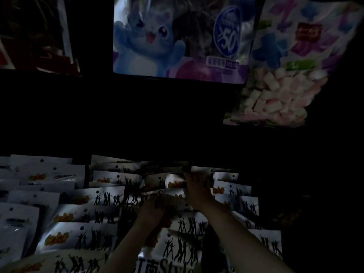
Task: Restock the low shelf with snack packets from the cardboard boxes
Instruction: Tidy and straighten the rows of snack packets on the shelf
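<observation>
From the head camera, the scene is very dark, and I am looking down into the low shelf [177,138], whose back is a black band across the middle of the frame. Rows of white snack packets [78,235] with dancing black figures fill the lower half, overlapping like tiles from the lower left to the lower right.

My left hand [151,210] sits just below centre, fingers curled up around the lower edge of a packet [173,200] that lies between both hands. My right hand [198,191] is a little higher and to the right, fingers reaching forward onto the top of that same packet, or possibly the one behind it; the light is too poor for me to be sure which. Both hands look closed on packet edges rather than spread wide.

The packet lies with its long side running left to right across the frame, tilted back like its neighbours. The gap it belongs in is straight ahead of my hands, toward the dark back of the shelf, in the middle column. My right hand is nearer that slot, so I judge it will guide the top edge in while the left pushes from below.

Above, in the upper centre, hangs a bag with a blue cartoon rabbit [177,38], and at upper right a marshmallow bag [285,75]. A dark red packet [39,36] shows at upper left. No cardboard boxes are in sight.
</observation>
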